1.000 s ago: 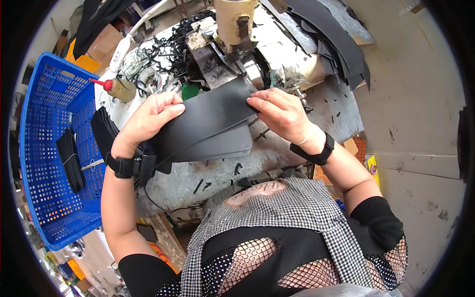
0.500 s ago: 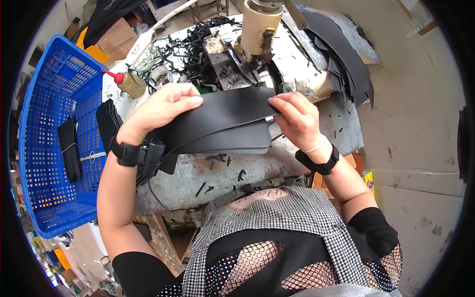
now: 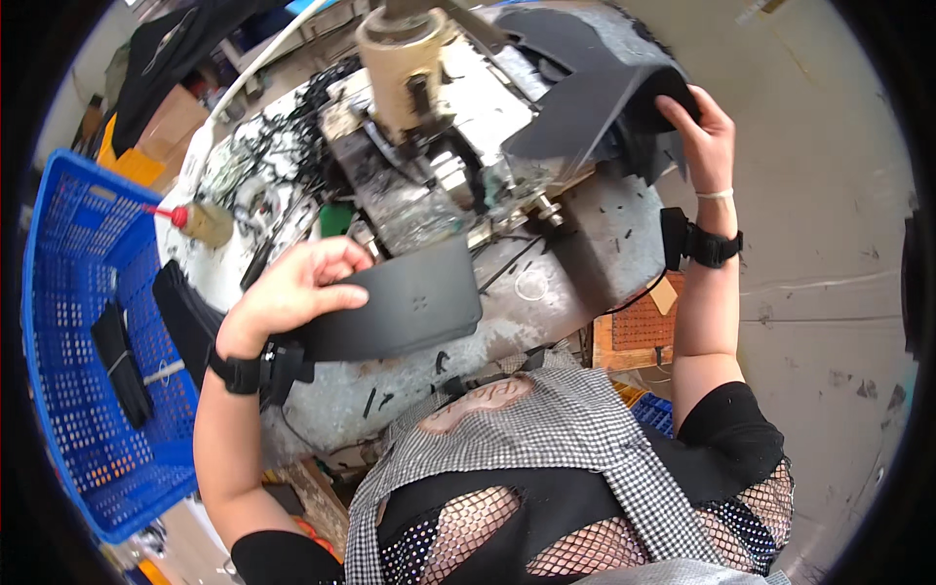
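My left hand (image 3: 297, 294) is closed on several flat black strips (image 3: 414, 302) over the front of the table, thumb on top and fingers beneath. The upper strip shows a few small marks near its middle. At the far right, my right hand (image 3: 704, 146) pinches the edge of a black sheet (image 3: 600, 102), with its thumb on top. This sheet bends upward from the loose pile at the table's back right. The skiving-type machine (image 3: 405, 73), with a cream upright post, stands between my hands. Black wrist straps are on both arms.
A blue plastic basket (image 3: 37, 331) holding tied black bundles (image 3: 122, 361) stands at the left. Beside it are a red-tipped oil bottle (image 3: 207, 224) and black strips (image 3: 185, 302). Thin black offcuts (image 3: 310, 122) heap behind the machine; scraps lie on the metal table (image 3: 341, 400).
My right hand has let go of the strip and moved right and away to the sheet pile, lifting a sheet's edge. My left hand keeps the strips, slightly lower in view.
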A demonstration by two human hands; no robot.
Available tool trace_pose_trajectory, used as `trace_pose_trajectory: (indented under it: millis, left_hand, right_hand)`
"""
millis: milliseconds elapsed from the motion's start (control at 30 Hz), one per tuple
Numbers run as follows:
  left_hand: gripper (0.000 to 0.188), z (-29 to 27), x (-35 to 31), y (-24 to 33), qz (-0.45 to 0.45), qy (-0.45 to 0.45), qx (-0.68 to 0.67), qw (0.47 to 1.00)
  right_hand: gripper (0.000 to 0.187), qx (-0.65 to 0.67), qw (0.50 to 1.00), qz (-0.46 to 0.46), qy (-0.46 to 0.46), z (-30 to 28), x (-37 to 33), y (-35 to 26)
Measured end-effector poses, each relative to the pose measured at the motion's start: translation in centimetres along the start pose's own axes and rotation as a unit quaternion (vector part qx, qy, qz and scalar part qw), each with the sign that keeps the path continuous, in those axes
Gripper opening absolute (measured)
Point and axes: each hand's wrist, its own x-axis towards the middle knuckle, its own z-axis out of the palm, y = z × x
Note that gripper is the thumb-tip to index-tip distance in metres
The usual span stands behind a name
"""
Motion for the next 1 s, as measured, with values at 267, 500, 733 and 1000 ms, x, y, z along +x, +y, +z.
trace_pose_trajectory:
  millis: [267, 500, 733, 1000]
  left_hand:
    - [0.024, 0.7, 0.0, -0.1, -0.010, -0.009, -0.059, 0.998]
    - [0.017, 1.2, -0.2, 0.7, 0.013, 0.004, -0.049, 0.999]
    - [0.019, 0.9, -0.1, 0.5, 0.033, 0.015, -0.071, 0.997]
    - [0.013, 0.2, -0.1, 0.6, 0.028, 0.054, -0.022, 0.998]
  right_hand:
    - [0.031, 0.089, 0.965, 0.239, -0.060, -1.8, 2.5, 4.2]
    - [0.033, -0.388, 0.912, 0.004, 0.130, -0.8, 0.9, 4.6]
    - [0.035, -0.152, 0.914, -0.325, -0.191, 9.7, -7.4, -3.7]
    - [0.032, -0.111, 0.865, -0.456, -0.179, 13.9, -10.2, -3.7]
